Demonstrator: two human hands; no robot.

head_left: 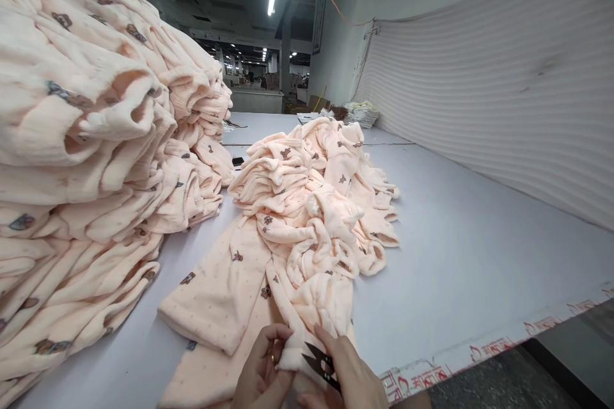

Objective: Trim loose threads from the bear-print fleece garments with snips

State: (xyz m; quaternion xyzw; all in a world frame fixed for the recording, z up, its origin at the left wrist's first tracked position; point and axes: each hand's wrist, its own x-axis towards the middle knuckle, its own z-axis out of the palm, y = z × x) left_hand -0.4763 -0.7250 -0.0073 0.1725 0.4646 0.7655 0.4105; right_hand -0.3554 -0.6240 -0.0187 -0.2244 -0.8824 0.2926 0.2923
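Observation:
At the bottom middle, my left hand [263, 367] is closed on the edge of a pale pink fleece garment [314, 303] printed with small brown bears. My right hand [355, 367] holds black thread snips [316, 361], their two pointed blades apart and aimed left over the cloth between my hands. Some fingertips of the right hand also touch the fabric. The garment trails back into a crumpled heap of the same fleece [330, 204]. Flat pink pieces [220, 281] spread out left of my hands. The lower part of the snips is hidden by my right hand.
A tall stack of pink bear-print garments [96, 108] rises on the left. The pale table [460, 255] stretches right to an edge with red-printed tape [494, 348]. A quilted white sheet [489, 83] hangs along the right wall. Folded cloth [362, 114] lies at the far end.

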